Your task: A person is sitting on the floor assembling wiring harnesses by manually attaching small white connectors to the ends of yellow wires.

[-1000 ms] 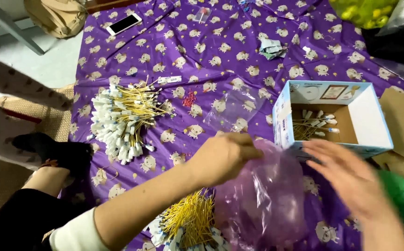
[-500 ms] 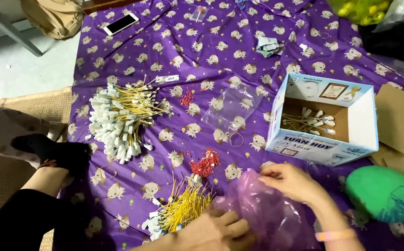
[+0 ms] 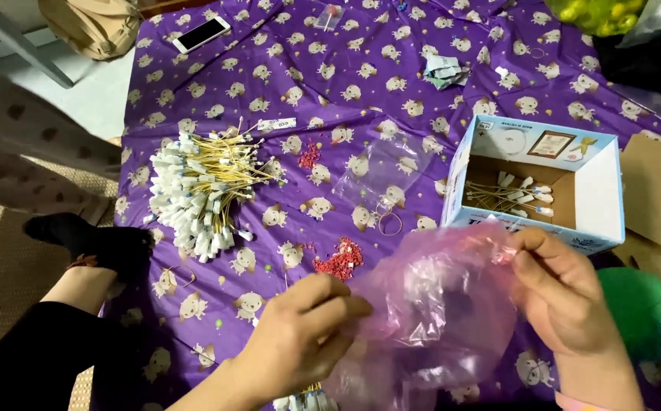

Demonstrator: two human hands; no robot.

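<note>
Near the bottom edge of the purple patterned cloth (image 3: 391, 68), both of the person's hands hold one crumpled pink plastic bag (image 3: 441, 312). The left hand (image 3: 304, 331) closes on the bag's left side, fingers curled over the film; the right hand (image 3: 566, 293) pinches the bag's upper right rim between thumb and fingertips. The bag therefore lies between the two hands, stretched roughly left to right, with its mouth seemingly toward the right hand, though the folds make that hard to confirm. Neither hand is clearly nearer; each touches it.

Just beyond the right hand stands one open white and blue cardboard box (image 3: 597, 186), tilted so its opening faces the viewer, with a few yellow-wired parts inside. To the far left of the hands lies one large bundle of yellow wires with white ends (image 3: 201, 186). A second, smaller bundle (image 3: 304, 397) peeks out under the left wrist at the bottom edge. Two small heaps of red bits show on the cloth: one (image 3: 339, 259) just beyond the left hand, another (image 3: 309, 154) farther off. One clear plastic bag (image 3: 391, 171) lies flat between the box and the large bundle. One green ball-like object (image 3: 642, 312) sits right of the right hand, and one phone (image 3: 201, 34) lies at the far left corner.
</note>
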